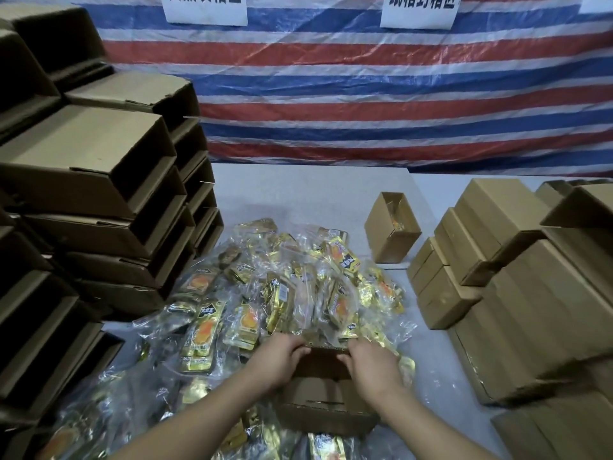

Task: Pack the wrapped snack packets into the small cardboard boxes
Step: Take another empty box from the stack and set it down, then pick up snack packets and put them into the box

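The snack packets (282,293) look light and thin. Their clear wrap is shiny, so I think they slide and crinkle, and a heap of them can slip apart. It is best to pinch a packet by its flat edge, or scoop a few together from below. They bend, but squeezing hard could crush the food inside.

The small box (326,390) is brown cardboard. It looks light and stiff, yet its flaps fold easily. It is best held by its two side walls.

The packets are gold and yellow with an orange picture and dark writing. They lie in a big messy pile on the table (308,194), just behind the small box and all around it.

The left hand (277,358) and the right hand (371,366) are both at the far rim of the small box. Their fingers curl over that rim and seem to hold a flap. The box looks empty inside, though it is dark in there.

Stacks of open boxes (99,194) stand to the left of the pile. Closed boxes (481,260) are stacked to its right. One open box (391,227) with something orange inside sits behind the pile, to its right.
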Action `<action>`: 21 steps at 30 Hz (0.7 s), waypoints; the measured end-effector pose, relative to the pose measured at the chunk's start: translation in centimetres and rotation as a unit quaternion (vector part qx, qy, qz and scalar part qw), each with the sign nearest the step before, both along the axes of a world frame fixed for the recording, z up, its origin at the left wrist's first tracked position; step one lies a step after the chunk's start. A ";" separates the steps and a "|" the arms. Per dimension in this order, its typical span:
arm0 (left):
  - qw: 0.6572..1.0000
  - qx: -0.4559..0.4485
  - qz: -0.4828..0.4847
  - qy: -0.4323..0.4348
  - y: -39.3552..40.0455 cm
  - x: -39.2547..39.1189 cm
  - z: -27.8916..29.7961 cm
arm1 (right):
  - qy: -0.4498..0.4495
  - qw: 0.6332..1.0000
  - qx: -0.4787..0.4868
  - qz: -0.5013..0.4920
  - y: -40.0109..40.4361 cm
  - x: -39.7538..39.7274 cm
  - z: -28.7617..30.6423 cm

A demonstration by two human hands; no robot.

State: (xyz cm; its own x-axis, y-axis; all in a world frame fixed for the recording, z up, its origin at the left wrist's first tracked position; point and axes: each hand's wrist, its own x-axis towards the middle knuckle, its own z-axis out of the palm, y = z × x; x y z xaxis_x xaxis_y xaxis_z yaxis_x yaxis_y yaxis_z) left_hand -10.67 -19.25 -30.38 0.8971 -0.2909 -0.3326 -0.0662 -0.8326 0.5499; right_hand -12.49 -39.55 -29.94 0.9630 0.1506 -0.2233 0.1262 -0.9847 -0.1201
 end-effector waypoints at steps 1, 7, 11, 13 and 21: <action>1.000 0.004 -0.003 -0.007 0.0 -0.1 -0.2 | -0.001 1.000 -0.004 -0.003 0.1 -0.3 -0.2; 1.000 0.002 0.001 -0.008 -0.2 0.2 -0.7 | -0.002 1.000 -0.018 -0.005 0.2 0.0 -0.8; 1.000 0.003 -0.004 -0.011 0.1 0.4 -1.0 | 0.009 1.000 -0.024 0.001 0.3 0.3 -0.6; 1.000 0.006 -0.021 -0.012 0.2 0.3 -1.1 | 0.014 0.999 -0.030 0.005 0.1 0.4 -0.3; 0.996 -0.074 0.034 -0.035 1.7 1.7 0.7 | -0.022 0.999 -0.037 0.027 0.7 1.7 0.9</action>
